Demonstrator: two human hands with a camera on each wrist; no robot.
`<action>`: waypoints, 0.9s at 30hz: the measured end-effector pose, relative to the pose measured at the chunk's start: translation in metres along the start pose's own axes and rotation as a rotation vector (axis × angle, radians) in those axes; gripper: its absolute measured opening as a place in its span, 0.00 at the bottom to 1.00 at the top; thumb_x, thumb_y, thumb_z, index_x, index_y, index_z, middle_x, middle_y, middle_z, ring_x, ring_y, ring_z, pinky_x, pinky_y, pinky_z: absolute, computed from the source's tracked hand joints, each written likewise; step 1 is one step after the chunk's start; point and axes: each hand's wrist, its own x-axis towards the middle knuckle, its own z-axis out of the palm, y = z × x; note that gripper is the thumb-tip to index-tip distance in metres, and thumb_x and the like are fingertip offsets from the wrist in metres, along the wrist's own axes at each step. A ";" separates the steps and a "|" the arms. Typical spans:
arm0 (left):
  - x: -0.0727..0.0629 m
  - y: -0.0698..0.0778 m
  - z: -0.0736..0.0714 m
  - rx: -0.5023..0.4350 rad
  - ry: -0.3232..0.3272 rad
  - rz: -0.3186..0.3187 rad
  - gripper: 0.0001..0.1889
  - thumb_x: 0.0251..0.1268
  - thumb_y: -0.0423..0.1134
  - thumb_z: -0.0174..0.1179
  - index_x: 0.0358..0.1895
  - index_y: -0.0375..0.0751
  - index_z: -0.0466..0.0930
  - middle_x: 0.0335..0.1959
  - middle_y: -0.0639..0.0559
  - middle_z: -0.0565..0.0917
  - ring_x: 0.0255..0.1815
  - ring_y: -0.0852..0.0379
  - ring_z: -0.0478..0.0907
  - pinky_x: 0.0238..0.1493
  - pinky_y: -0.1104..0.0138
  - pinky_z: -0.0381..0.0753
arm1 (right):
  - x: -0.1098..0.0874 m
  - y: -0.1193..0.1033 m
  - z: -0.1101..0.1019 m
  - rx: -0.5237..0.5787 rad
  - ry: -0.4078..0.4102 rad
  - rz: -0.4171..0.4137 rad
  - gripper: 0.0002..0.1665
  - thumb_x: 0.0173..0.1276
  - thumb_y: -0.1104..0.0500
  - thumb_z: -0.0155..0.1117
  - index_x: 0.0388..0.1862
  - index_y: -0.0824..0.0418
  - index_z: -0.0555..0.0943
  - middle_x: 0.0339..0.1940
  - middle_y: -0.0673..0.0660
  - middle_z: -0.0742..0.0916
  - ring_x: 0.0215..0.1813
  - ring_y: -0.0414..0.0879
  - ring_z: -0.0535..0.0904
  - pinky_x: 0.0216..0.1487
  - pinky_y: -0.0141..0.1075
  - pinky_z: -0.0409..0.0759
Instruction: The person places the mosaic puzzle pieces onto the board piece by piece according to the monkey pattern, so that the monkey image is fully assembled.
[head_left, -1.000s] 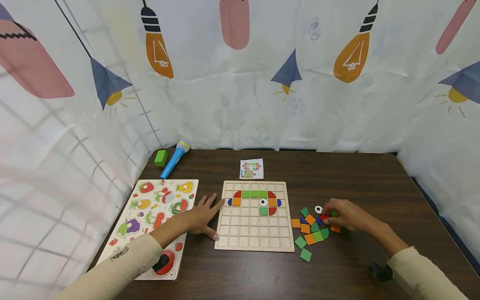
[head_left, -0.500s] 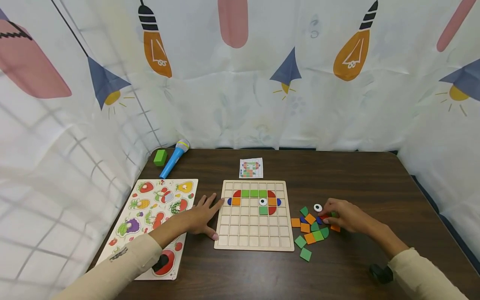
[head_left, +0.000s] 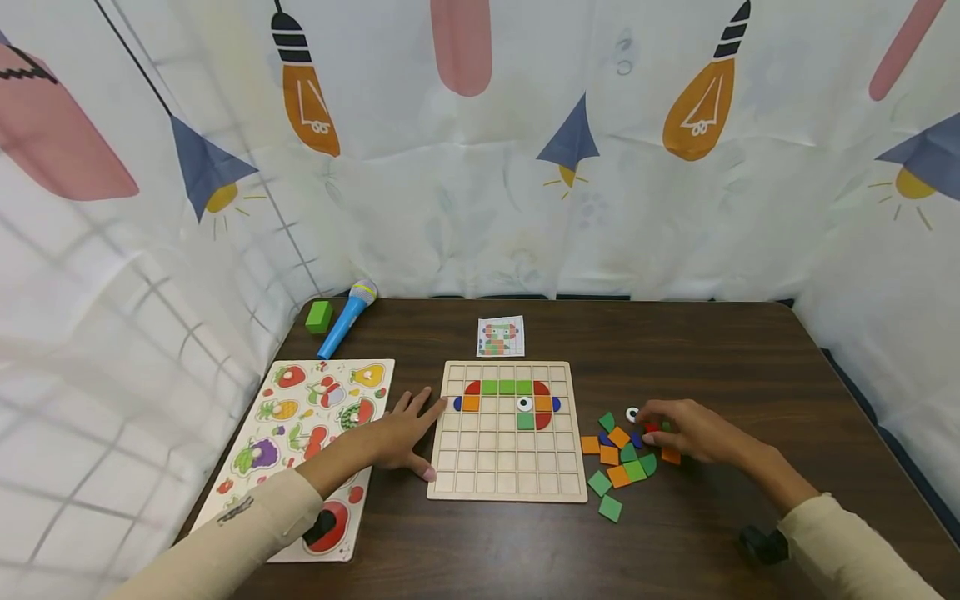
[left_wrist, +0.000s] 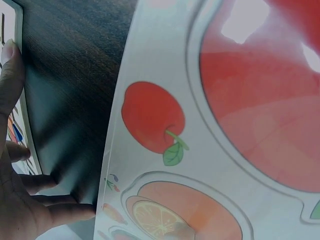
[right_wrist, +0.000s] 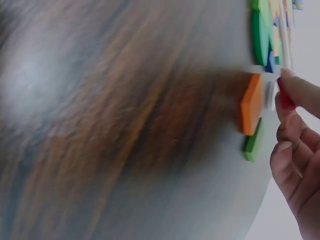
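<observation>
My left hand [head_left: 405,433] is spread at the left edge of a wooden grid board [head_left: 480,483], its forefinger and thumb touching the rim. In the board's upper rows lie red, green, orange and blue tiles and a round eye tile [head_left: 525,403]. To the right of the board, my right hand [head_left: 690,429] pinches a red tile [right_wrist: 286,97] between thumb and finger, low over a loose pile. A second eye tile [head_left: 632,413] is partly covered by its fingertips. Close by, the right wrist view shows an orange tile [right_wrist: 251,105] and a green tile [right_wrist: 254,142].
Several loose green, orange [head_left: 590,445] and blue tiles lie right of the board. A small pattern card [head_left: 501,337] rests behind it. A fruit puzzle board [head_left: 251,487] lies under my left forearm, with a blue toy microphone [head_left: 345,323] and green block [head_left: 318,317] beyond.
My right hand has shifted slightly; its fingertips now partly cover the loose eye tile and the red tile shows more. The left hand stays at the board's edge.
</observation>
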 end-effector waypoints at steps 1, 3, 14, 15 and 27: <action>0.000 0.000 0.000 0.001 0.001 -0.001 0.60 0.51 0.63 0.72 0.82 0.45 0.46 0.82 0.34 0.44 0.80 0.26 0.43 0.70 0.34 0.61 | 0.001 -0.001 0.000 0.009 0.008 -0.004 0.13 0.72 0.50 0.65 0.51 0.53 0.83 0.43 0.45 0.86 0.38 0.31 0.77 0.39 0.32 0.79; 0.000 -0.001 0.001 0.003 0.003 -0.002 0.60 0.50 0.63 0.72 0.82 0.46 0.46 0.82 0.34 0.44 0.80 0.26 0.43 0.69 0.34 0.61 | 0.002 -0.004 -0.001 0.029 0.025 -0.022 0.14 0.74 0.49 0.63 0.51 0.53 0.84 0.43 0.45 0.87 0.38 0.31 0.77 0.38 0.32 0.79; 0.000 -0.002 0.001 0.006 0.007 0.006 0.60 0.51 0.63 0.72 0.82 0.46 0.46 0.82 0.34 0.45 0.80 0.26 0.43 0.69 0.34 0.62 | 0.025 -0.036 0.006 0.228 0.016 -0.126 0.04 0.70 0.51 0.68 0.40 0.48 0.82 0.27 0.45 0.83 0.26 0.35 0.73 0.26 0.29 0.73; 0.000 -0.002 0.001 0.004 0.008 0.006 0.60 0.51 0.63 0.72 0.82 0.46 0.46 0.82 0.34 0.45 0.80 0.26 0.43 0.69 0.34 0.61 | 0.028 -0.039 0.008 0.239 0.010 -0.130 0.05 0.70 0.50 0.67 0.40 0.48 0.82 0.26 0.46 0.83 0.26 0.36 0.73 0.26 0.29 0.73; 0.000 -0.002 0.003 0.000 0.019 0.016 0.60 0.51 0.63 0.72 0.82 0.46 0.47 0.82 0.34 0.45 0.80 0.25 0.43 0.70 0.34 0.61 | 0.066 -0.071 0.024 0.289 -0.059 -0.141 0.13 0.66 0.51 0.72 0.43 0.58 0.87 0.21 0.43 0.76 0.24 0.36 0.70 0.26 0.29 0.70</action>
